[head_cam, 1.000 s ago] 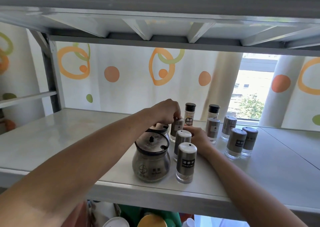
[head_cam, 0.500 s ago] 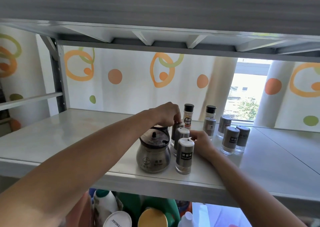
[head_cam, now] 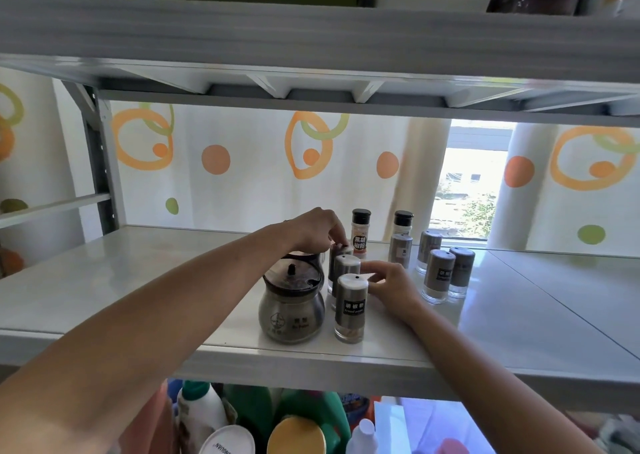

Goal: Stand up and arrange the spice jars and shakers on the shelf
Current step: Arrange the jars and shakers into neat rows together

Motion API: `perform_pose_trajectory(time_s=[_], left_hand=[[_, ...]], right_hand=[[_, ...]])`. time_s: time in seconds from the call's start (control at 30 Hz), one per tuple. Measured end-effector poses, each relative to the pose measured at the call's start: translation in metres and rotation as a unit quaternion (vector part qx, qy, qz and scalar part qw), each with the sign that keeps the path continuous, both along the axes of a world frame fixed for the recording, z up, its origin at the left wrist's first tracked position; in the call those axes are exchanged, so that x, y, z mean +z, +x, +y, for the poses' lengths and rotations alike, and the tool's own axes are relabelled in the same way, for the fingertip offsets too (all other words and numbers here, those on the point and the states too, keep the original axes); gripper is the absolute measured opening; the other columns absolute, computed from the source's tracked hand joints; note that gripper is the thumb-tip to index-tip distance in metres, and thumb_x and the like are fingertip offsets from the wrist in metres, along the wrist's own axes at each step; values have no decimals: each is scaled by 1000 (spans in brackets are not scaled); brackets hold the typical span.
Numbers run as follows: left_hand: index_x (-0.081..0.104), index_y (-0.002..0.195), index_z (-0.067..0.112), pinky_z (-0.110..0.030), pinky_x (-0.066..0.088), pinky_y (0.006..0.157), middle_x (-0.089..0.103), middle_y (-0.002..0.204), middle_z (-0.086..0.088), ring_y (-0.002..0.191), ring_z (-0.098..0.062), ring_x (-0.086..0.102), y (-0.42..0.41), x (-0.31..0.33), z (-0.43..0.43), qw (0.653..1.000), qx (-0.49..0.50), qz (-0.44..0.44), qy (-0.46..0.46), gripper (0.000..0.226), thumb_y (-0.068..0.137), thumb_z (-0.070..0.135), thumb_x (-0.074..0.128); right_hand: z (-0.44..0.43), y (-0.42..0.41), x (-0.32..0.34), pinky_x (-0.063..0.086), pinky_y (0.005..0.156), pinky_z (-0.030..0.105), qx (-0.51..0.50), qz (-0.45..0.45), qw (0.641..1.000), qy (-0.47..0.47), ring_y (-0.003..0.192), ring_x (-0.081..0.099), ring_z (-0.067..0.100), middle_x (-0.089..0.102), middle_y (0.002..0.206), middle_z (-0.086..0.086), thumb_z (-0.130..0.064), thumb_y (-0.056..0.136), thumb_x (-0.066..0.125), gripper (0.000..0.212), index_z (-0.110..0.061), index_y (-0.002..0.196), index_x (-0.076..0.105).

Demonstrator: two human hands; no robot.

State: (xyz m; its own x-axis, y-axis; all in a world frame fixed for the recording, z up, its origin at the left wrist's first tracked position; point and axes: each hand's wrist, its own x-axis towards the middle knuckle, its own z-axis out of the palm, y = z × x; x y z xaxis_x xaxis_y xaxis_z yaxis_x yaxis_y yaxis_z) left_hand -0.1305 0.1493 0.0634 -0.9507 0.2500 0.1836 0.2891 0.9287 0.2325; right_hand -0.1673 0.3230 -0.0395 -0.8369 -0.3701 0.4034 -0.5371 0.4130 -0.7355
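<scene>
On the glossy white shelf point(head_cam: 156, 280), 3 steel-sleeved, white-capped glass shakers stand upright in a file running back from the front edge, just beside a round steel-and-glass condiment pot point(head_cam: 292, 306) with a dark lid. The left hand point(head_cam: 317, 230) pinches the cap of the rear shaker point(head_cam: 337, 250) from above, probably to nudge it into line with the middle shaker point(head_cam: 346, 270) and front shaker point(head_cam: 350, 308). The right hand point(head_cam: 393, 287), fingers loosely spread and holding nothing, waits beside the file as a guide; whether it touches I cannot tell.
</scene>
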Motion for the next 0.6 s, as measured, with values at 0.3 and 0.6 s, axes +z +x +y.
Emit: perform_pose_trajectory(time_s=[0.3, 0.6], left_hand=[[63, 124, 13, -19, 44, 84, 63, 128, -6, 111, -20, 62, -6, 13, 29, 998, -17, 54, 42, 52, 81, -11, 46], [56, 132, 19, -28, 46, 94, 60, 132, -3, 119, -20, 57, -17, 6, 109, 996, -78, 41, -3, 53, 84, -3, 54]], right_hand=[[67, 27, -5, 57, 66, 30, -152, 206, 967, -8, 71, 65, 15, 69, 85, -1, -3, 78, 69, 22, -15, 97, 72], [103, 18, -4, 45, 69, 28, -317, 172, 933, 20, 99, 57, 27, 53, 112, 10, -23, 77, 73, 56, -24, 129, 54]])
